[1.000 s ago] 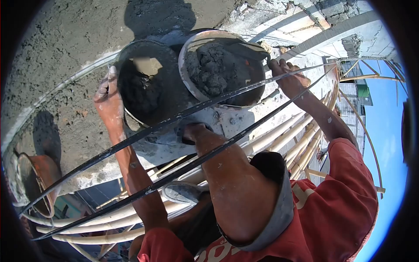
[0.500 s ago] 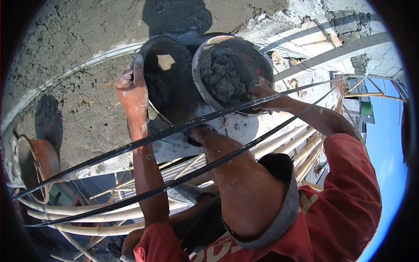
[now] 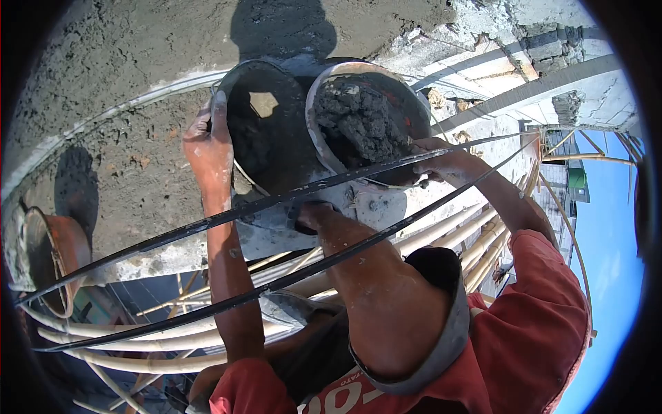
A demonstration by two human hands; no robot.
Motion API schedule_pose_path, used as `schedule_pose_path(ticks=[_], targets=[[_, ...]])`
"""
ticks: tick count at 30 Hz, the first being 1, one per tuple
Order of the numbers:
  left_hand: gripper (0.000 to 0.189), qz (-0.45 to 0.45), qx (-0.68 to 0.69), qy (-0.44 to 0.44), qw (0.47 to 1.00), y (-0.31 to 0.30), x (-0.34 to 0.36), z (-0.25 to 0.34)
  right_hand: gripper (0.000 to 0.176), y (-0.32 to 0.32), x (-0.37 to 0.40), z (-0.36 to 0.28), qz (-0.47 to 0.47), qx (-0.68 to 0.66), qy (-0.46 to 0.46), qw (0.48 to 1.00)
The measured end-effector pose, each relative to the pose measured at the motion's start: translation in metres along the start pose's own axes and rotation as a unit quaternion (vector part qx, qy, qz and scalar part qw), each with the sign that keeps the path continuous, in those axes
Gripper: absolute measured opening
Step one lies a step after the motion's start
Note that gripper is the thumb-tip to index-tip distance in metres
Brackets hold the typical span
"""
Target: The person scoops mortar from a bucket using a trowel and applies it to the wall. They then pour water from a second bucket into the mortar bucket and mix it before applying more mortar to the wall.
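Two buckets stand side by side on the cement ledge. My left hand (image 3: 210, 138) is closed on the left rim of the left bucket (image 3: 279, 152), thumb up along the edge. That bucket has wet mortar low inside and a bright sunlit patch. Inside the right bucket (image 3: 323, 148), a rough heap of grey mortar (image 3: 365, 121) sits above a dark hollow. At this bucket's lower right edge is my right hand (image 3: 436, 160), fingers curled. Whatever it grips is hidden by the rim, the mortar and a black strip (image 3: 303, 191) crossing in front.
A bare foot (image 3: 314, 215) rests on the ledge below the buckets. Another, orange-brown bucket (image 3: 72, 241) lies tilted at far left. Bamboo poles (image 3: 441, 228) run below the ledge edge. Wet mortar surface (image 3: 138, 69) spreads behind; broken masonry (image 3: 545, 52) is at upper right.
The mortar in the right bucket has been lifted and heaped, leaving a dark hollow beneath. My right hand has shifted slightly right and down. My left hand stays on its rim.
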State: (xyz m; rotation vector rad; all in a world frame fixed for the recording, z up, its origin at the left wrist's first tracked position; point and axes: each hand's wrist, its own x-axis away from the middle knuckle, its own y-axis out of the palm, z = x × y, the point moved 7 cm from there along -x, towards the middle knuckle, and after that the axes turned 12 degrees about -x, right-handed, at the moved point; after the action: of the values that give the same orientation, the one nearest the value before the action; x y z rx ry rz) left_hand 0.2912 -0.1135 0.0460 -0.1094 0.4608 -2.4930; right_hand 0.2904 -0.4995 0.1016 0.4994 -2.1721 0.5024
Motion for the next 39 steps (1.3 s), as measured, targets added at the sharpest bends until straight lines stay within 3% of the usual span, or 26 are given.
schedule_pose_path(ticks=[3,5,9,11,13,14,16,17,19,21,23,24,25,27,28,30,31,32,33,35,37,39], targets=[[0.030,-0.008,0.014,-0.035,0.999,-0.002,0.001,0.002,0.021,-0.017,0.013,-0.002,0.030,0.020,-0.010,0.999],[0.031,0.000,0.003,-0.003,1.000,0.000,-0.003,0.000,0.022,-0.025,0.032,-0.021,0.117,0.067,-0.027,0.991],[0.034,-0.019,0.028,-0.016,0.999,0.004,-0.008,-0.008,0.018,-0.004,0.042,-0.048,0.198,0.114,-0.059,0.972],[0.035,-0.040,-0.040,-0.060,0.997,0.000,-0.005,-0.004,0.023,0.033,0.031,-0.070,0.194,0.274,-0.289,0.897],[0.038,-0.033,-0.017,-0.050,0.998,0.001,-0.005,-0.003,0.025,0.083,0.015,-0.083,0.212,0.439,-0.340,0.805],[0.040,-0.029,0.008,-0.041,0.999,0.002,-0.004,-0.002,0.025,0.095,0.008,-0.084,0.215,0.437,-0.337,0.805],[0.037,-0.026,0.009,-0.035,0.999,0.003,-0.004,-0.001,0.028,0.124,0.008,-0.093,0.199,0.528,-0.441,0.698],[0.034,-0.013,0.009,-0.034,0.999,0.000,-0.005,-0.002,0.028,0.119,0.014,-0.094,0.196,0.531,-0.441,0.697],[0.031,0.001,0.006,-0.037,0.999,-0.011,-0.005,-0.010,0.028,0.079,0.041,-0.093,0.316,0.514,-0.354,0.715],[0.029,-0.042,-0.101,-0.065,0.992,-0.014,-0.013,-0.020,0.027,0.030,0.049,-0.074,0.340,0.476,-0.221,0.780],[0.030,-0.032,-0.067,-0.061,0.995,-0.014,-0.017,-0.018,0.027,0.001,0.043,-0.064,0.344,0.577,-0.106,0.733],[0.032,-0.030,-0.039,-0.061,0.997,-0.014,-0.015,-0.019,0.026,-0.019,0.019,-0.055,0.328,0.565,0.001,0.757],[0.033,-0.028,-0.011,-0.059,0.998,-0.014,-0.014,-0.019,0.027,-0.079,-0.035,-0.003,0.260,0.418,-0.252,0.833],[0.034,-0.030,-0.034,-0.048,0.998,-0.010,-0.013,-0.013,0.030,-0.034,-0.033,-0.041,0.207,0.453,-0.408,0.765],[0.036,-0.032,-0.060,-0.038,0.997,-0.009,-0.011,-0.011,0.030,-0.021,-0.030,-0.047,0.209,0.450,-0.405,0.768],[0.037,-0.046,-0.071,-0.035,0.996,-0.010,-0.012,-0.015,0.037,0.011,-0.029,-0.034,0.179,0.682,-0.251,0.663],[0.038,-0.046,-0.076,-0.028,0.996,-0.009,-0.018,-0.016,0.042,0.016,-0.017,-0.029,0.184,0.705,-0.250,0.638],[0.039,-0.033,-0.063,-0.013,0.997,-0.012,-0.018,-0.010,0.038,0.015,-0.009,-0.018,0.161,0.713,-0.256,0.633],[0.039,-0.032,-0.060,-0.010,0.998,-0.012,-0.019,-0.007,0.029,0.025,0.013,-0.008,0.141,0.735,-0.308,0.588],[0.040,-0.036,-0.045,-0.008,0.998,-0.010,-0.019,-0.003,0.035,0.038,0.039,-0.022,0.120,0.741,-0.278,0.599],[0.038,-0.057,-0.044,-0.038,0.997,-0.008,-0.017,-0.007,0.035,0.013,0.030,-0.040,0.228,0.745,-0.178,0.601],[0.036,-0.046,-0.072,-0.001,0.996,-0.009,-0.019,-0.007,0.032,-0.005,0.021,-0.066,0.344,0.680,-0.193,0.618]])
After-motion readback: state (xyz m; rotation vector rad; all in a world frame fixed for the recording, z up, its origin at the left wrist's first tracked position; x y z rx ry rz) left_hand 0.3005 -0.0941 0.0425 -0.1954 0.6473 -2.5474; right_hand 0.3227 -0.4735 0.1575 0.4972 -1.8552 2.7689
